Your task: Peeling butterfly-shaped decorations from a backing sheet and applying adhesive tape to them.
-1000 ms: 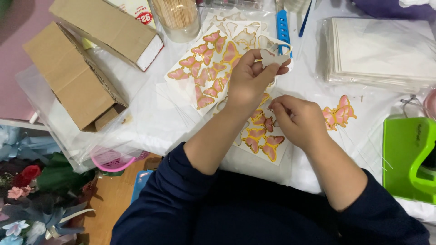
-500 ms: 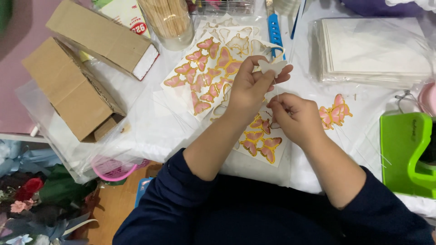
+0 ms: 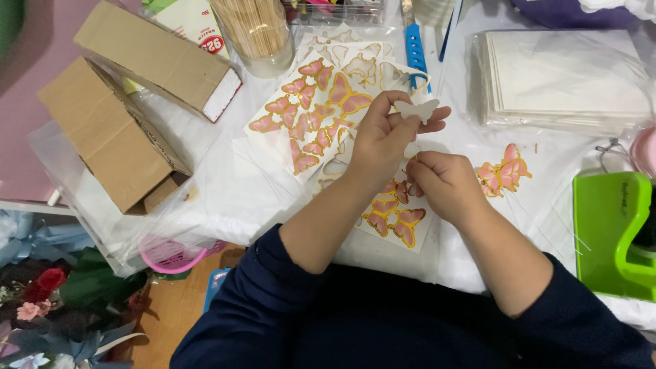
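White plastic-covered table [image 3: 225,198], bearing brown cardboard boxes [image 3: 116,143] and sheets of pink-and-gold butterfly cutouts [image 3: 314,113]. Left hand [image 3: 383,140]: fingers pinched on a pale paper butterfly [image 3: 417,109], raised above the sheets, wings spread left-right. Right hand [image 3: 444,184]: curled closed just below it, nearer the person; contents indiscernible.

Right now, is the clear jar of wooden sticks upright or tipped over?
Upright: the jar stands on its base on the table, sticks pointing up.
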